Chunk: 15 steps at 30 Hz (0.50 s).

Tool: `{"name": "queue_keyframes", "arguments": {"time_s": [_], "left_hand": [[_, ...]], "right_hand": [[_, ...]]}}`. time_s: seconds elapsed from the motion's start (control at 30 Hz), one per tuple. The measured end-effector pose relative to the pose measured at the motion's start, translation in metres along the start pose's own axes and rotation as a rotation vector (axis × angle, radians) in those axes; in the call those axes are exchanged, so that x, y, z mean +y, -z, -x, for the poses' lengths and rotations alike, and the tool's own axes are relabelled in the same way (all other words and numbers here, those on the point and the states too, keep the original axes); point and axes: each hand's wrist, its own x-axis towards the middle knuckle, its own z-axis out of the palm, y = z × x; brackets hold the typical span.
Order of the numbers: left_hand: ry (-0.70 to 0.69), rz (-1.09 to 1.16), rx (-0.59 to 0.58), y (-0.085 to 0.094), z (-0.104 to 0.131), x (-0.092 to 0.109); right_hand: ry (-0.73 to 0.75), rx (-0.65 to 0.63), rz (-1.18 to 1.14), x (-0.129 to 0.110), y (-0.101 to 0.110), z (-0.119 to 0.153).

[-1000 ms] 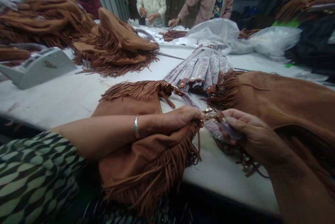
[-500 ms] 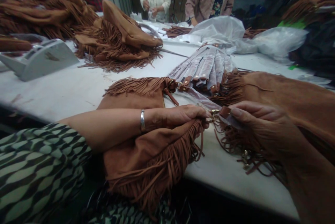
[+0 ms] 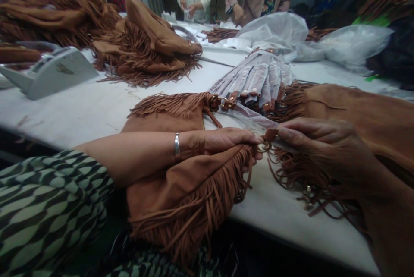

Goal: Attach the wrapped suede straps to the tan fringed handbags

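Observation:
A brown fringed bag (image 3: 194,177) hangs partly over the near table edge, its zipper side up. My left hand (image 3: 231,141) is closed on the bag's corner, beside a gold ring (image 3: 264,145). My right hand (image 3: 313,143) pinches the brown leather end of a strap (image 3: 254,117) wrapped in clear plastic, close against that ring. Whether strap and ring are joined here is too small to tell. The strap's other end meets a metal ring (image 3: 223,101) at the bag's far corner. Behind lies a bundle of wrapped straps (image 3: 258,76).
Another fringed bag (image 3: 362,113) lies at the right. Fringed bags (image 3: 145,48) are piled at the back left, near a grey tape dispenser (image 3: 61,74). Plastic bags (image 3: 274,33) lie at the back of the white table (image 3: 42,115). Several people stand beyond.
My right hand has moved slightly left with the strap end, closer to the ring at my left hand. My left hand keeps its hold on the bag. The view has shifted slightly.

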Motion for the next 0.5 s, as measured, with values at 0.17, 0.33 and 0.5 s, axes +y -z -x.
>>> {"name": "queue_keyframes", "arguments": {"time_s": [0.17, 0.33, 0.5], "left_hand": [[0.051, -0.066, 0.050, -0.009, 0.004, 0.004], [-0.019, -0.243, 0.123, -0.008, 0.000, 0.004], [-0.130, -0.474, 0.118, -0.001, -0.005, 0.005]], "right_hand": [[0.071, -0.105, 0.108, -0.002, 0.007, -0.006], [0.265, -0.175, 0.310, -0.005, 0.017, -0.012], [0.382, -0.218, 0.459, -0.011, 0.020, -0.013]]}}
